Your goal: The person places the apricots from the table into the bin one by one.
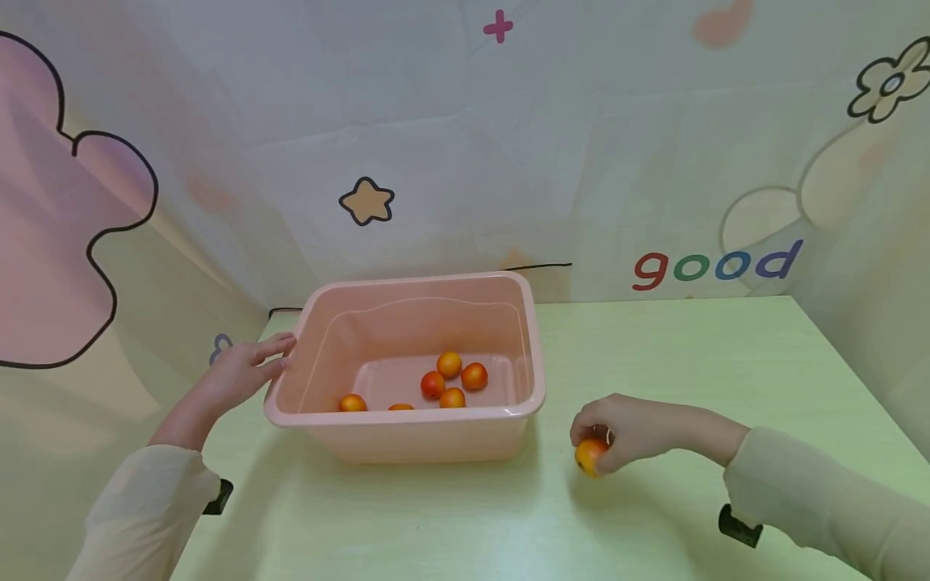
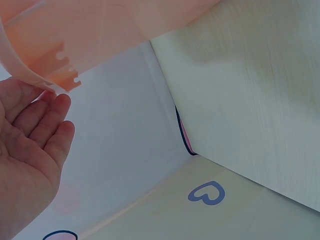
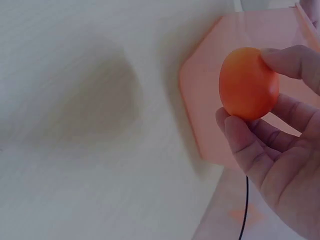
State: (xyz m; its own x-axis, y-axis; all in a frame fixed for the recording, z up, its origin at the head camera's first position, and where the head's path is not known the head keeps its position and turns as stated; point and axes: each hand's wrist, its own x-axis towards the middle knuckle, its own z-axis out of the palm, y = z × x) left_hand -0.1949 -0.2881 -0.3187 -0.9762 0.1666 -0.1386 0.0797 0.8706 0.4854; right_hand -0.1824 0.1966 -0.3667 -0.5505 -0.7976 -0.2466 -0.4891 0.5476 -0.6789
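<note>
A pink plastic tub [image 1: 421,440] stands on the table, with several small orange-red fruits [image 1: 475,376] on its floor; its front wall partly covers some of them. At the tub's left end, my left hand [image 1: 236,375] touches the rim with its fingertips. In the left wrist view, the left fingers [image 2: 52,122] lie against the outer underside of the rim, loosely bent. To the right of the tub, my right hand [image 1: 632,428] pinches one orange-yellow fruit [image 1: 590,457] between thumb and fingers, low over the table. The right wrist view shows this fruit's smooth, round side.
The pale green table [image 1: 465,516] runs back to a printed cloth backdrop [image 1: 450,177] with a star and the word "good". Cloth also hangs along the left and right sides. A dark wrist device [image 1: 739,526] sits under the right sleeve, another [image 1: 218,497] under the left.
</note>
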